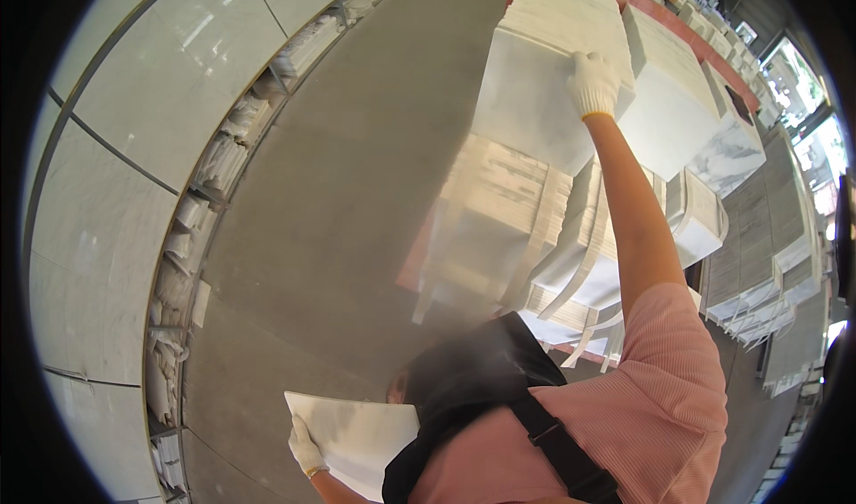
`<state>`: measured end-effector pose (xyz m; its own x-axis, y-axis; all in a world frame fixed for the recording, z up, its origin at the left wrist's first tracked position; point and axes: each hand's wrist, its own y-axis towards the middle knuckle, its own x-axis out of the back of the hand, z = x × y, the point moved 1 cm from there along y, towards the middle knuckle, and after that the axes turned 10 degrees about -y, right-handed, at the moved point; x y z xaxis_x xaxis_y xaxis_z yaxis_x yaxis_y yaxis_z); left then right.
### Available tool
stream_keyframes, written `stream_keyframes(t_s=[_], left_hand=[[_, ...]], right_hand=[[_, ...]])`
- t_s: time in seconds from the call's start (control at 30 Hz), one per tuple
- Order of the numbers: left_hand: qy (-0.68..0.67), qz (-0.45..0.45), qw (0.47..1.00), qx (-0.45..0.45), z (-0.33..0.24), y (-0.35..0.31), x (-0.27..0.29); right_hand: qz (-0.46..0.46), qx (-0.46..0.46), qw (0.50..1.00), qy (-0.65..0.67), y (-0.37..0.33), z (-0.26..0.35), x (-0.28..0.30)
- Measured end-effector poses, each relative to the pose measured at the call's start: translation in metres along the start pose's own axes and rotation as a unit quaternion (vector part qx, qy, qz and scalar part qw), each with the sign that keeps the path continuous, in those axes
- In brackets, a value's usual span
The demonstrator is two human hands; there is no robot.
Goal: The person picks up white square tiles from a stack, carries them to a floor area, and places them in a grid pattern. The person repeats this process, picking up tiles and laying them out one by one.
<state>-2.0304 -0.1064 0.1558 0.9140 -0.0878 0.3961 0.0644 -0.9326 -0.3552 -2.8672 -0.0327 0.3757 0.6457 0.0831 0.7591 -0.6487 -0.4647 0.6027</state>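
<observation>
My left hand [306, 448], in a white knit glove, grips the outer edge of a thin white stone tile [357, 434] held low at my left side. The tile's near part runs behind my dark apron. My arm on the right reaches far forward. There my gloved right hand [595, 85] has its fingers bent over the near edge of the top tile of a tall tile stack [524, 89]. The thumb is hidden from sight. This stack has pale, slightly rough edges and stands on another strapped bundle [486, 205].
More tile stacks [670, 94] stand right of the first, above strapped bundles [593, 227]. Grey slabs [753, 227] lean farther right. A reddish strip [687, 27] runs behind the stacks. Large marbled panels [107, 210] line the left, above a shelf of tile pieces [221, 167]. Grey floor [330, 192] lies between.
</observation>
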Motion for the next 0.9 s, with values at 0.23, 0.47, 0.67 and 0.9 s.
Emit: stream_keyframes(t_s=[0.23, 0.47, 0.67, 0.9], left_hand=[[-0.044, -0.058, 0.997, 0.03, 0.011, -0.042, 0.005], [-0.026, -0.089, 0.995, 0.045, -0.001, -0.104, -0.011], [-0.031, -0.136, 0.977, 0.159, -0.012, -0.189, -0.013], [-0.018, -0.243, 0.932, 0.269, -0.01, -0.213, -0.018]], right_hand=[[0.238, 0.175, 0.953, 0.061, 0.015, 0.001, 0.065], [0.377, 0.356, 0.855, 0.032, -0.071, 0.052, 0.058], [0.263, 0.425, 0.859, 0.111, -0.031, 0.039, 0.006], [0.174, 0.492, 0.807, 0.274, -0.012, 0.185, 0.028]])
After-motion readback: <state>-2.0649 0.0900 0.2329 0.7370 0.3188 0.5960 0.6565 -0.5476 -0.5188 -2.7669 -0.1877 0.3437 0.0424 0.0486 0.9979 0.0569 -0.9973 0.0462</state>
